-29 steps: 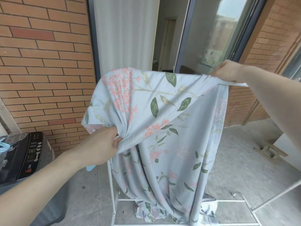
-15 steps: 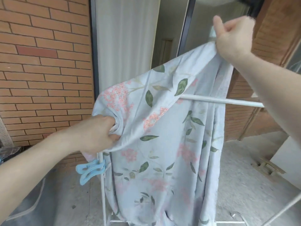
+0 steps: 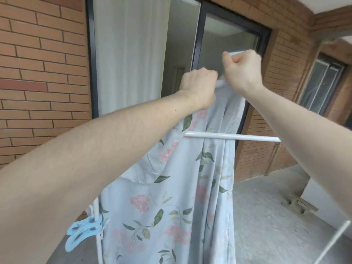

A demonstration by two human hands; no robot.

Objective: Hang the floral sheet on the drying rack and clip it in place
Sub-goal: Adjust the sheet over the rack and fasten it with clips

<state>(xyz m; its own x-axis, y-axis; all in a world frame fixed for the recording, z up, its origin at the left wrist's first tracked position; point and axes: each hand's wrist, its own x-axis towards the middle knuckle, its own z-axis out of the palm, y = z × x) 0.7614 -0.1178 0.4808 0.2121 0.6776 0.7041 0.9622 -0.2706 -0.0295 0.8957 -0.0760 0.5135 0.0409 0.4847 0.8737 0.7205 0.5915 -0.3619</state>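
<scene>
1. Up above the rack bar: both hands raised, close together, side by side, fists curled on the top edge of the floral sheet (image 3: 171, 197).
2. Left hand (image 3: 199, 86) grips bunched fabric; right hand (image 3: 242, 70) pinches a strip of hem just beside it and slightly higher.
3. Sheet hangs straight down from both hands, long axis vertical, gathered narrow at the top, fanning wider below.
4. Drying rack (image 3: 232, 137): white horizontal bar sits below both hands, runs left-right, crossing in front of the hanging cloth. Sheet not draped over it yet, by the look.
5. Judgement: next move needs the top edge carried over the bar; right hand is nearer its free end.
6. Blue clips (image 3: 83, 233) low, below the left forearm, on the rack upright, untouched.
</scene>
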